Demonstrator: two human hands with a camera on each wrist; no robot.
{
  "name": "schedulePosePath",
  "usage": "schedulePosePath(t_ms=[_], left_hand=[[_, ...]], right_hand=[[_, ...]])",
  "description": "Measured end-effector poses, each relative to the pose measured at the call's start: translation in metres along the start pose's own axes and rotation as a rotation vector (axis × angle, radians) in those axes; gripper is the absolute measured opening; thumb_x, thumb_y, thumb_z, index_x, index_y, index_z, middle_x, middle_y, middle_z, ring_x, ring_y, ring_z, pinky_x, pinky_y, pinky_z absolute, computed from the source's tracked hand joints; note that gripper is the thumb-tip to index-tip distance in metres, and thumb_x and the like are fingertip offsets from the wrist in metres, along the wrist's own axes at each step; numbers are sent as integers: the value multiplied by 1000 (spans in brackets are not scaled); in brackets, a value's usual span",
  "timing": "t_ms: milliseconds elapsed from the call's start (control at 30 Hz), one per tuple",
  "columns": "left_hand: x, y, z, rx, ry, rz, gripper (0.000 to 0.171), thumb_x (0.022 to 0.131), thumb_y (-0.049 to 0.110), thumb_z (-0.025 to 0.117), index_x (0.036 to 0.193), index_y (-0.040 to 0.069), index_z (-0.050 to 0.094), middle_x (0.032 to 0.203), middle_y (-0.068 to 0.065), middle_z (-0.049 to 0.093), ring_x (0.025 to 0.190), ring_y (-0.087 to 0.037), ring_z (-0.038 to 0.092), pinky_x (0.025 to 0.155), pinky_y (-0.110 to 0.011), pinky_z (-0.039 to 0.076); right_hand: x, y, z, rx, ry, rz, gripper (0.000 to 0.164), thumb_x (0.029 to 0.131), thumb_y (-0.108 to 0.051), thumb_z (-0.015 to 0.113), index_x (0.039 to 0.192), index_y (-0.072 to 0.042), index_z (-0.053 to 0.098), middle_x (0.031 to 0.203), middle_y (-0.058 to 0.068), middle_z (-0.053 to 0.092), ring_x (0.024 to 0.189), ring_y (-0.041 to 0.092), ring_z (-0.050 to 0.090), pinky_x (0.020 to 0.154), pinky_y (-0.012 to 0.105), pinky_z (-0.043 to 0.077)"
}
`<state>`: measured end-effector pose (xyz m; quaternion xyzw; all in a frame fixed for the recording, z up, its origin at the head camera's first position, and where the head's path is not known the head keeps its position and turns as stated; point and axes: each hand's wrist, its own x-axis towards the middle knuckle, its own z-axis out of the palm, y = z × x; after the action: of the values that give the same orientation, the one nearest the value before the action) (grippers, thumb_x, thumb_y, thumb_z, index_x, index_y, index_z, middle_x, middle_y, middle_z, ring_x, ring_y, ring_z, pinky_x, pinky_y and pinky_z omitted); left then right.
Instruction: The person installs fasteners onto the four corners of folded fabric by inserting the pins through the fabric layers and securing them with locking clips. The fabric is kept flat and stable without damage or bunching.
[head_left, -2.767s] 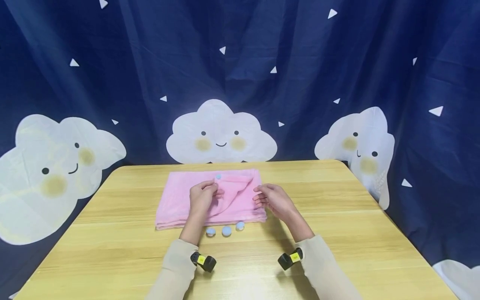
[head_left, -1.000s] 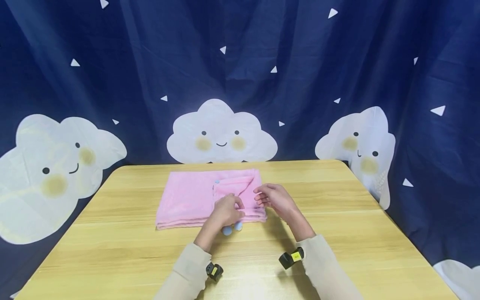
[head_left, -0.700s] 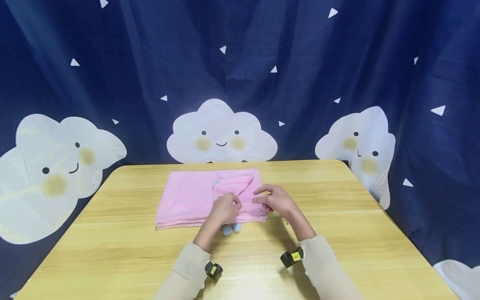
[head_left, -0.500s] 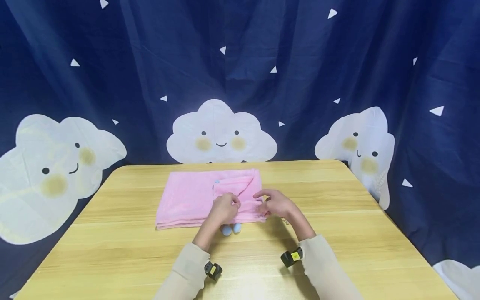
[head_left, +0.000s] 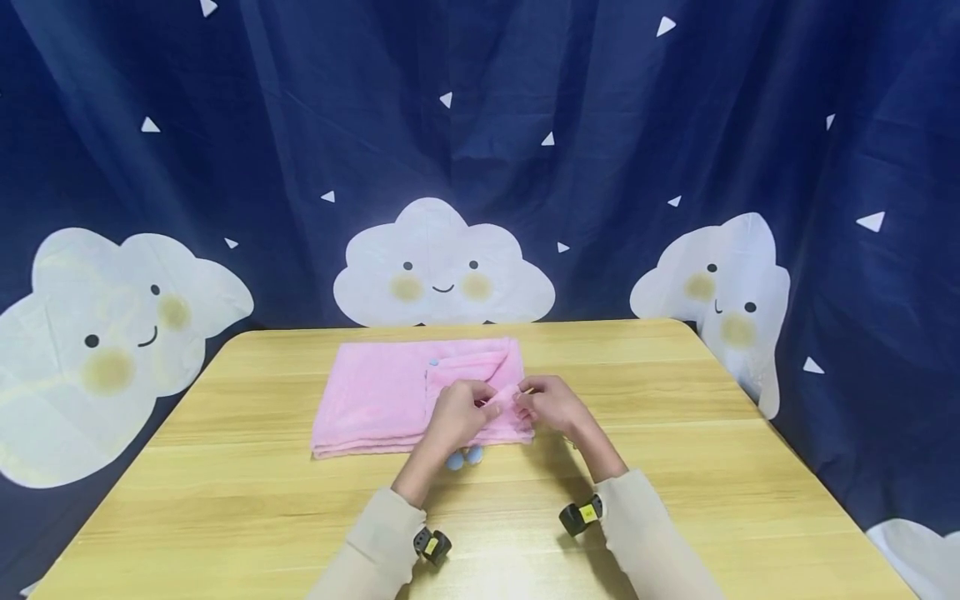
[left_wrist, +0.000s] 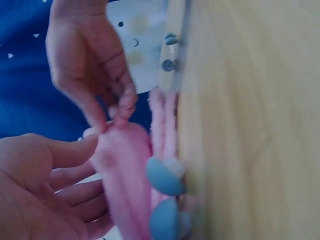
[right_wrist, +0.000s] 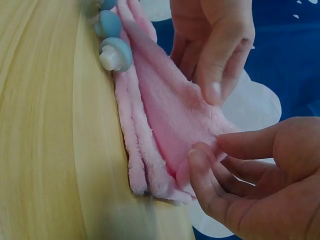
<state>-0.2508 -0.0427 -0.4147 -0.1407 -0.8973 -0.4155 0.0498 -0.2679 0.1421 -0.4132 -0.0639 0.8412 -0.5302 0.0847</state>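
Note:
A folded pink fleece blanket [head_left: 375, 392] lies on the table, its right part turned back in a loose flap. My left hand [head_left: 456, 412] pinches the flap's edge between thumb and fingers. Facing it, my right hand [head_left: 553, 404] pinches the same edge a short way along, as the right wrist view shows. One small blue clip [head_left: 434, 362] sits at the flap's far corner. By the near edge of the blanket rest mushroom-shaped blue clips [right_wrist: 115, 54] with white stems; three show in the right wrist view. In the head view my left arm hides part of that row.
The wooden table [head_left: 262, 517] reaches past the blanket on every side. Beyond its far edge hangs a dark blue curtain [head_left: 480, 83] with cloud prints. Two small grey-blue pieces, one a round piece [left_wrist: 168, 65], lie farther along the table in the left wrist view.
My left hand has moved right and forward from the flap's far corner to its near part. The right hand, earlier apart from the blanket, has closed in and now pinches the edge.

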Motion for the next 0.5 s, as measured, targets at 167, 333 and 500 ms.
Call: schedulePosePath(t_ms=[167, 333, 500], left_hand=[[0, 1, 7, -17, 75, -10, 5, 87, 11, 78, 90, 7, 78, 77, -1, 74, 65, -10, 55, 65, -28, 47], [0, 0, 8, -29, 90, -47, 5, 88, 10, 77, 88, 5, 77, 78, -3, 76, 64, -10, 58, 65, -29, 49], [2, -2, 7, -37, 86, -58, 4, 88, 10, 77, 90, 6, 77, 81, -4, 76, 70, -12, 64, 70, -32, 54]], right_hand=[[-1, -1, 1, -8, 10, -1, 17, 96, -4, 58, 104, 5, 71, 91, 17, 69, 78, 24, 68, 79, 44, 60], [-2, -3, 0, 2, -9, -10, 20, 96, -3, 59, 109, 7, 70, 91, 19, 70, 78, 23, 67, 79, 44, 59], [-5, -9, -7, -42, 5, -31, 34, 96, -8, 61, 126, 6, 64, 101, 23, 71, 84, 33, 71, 84, 48, 59]])
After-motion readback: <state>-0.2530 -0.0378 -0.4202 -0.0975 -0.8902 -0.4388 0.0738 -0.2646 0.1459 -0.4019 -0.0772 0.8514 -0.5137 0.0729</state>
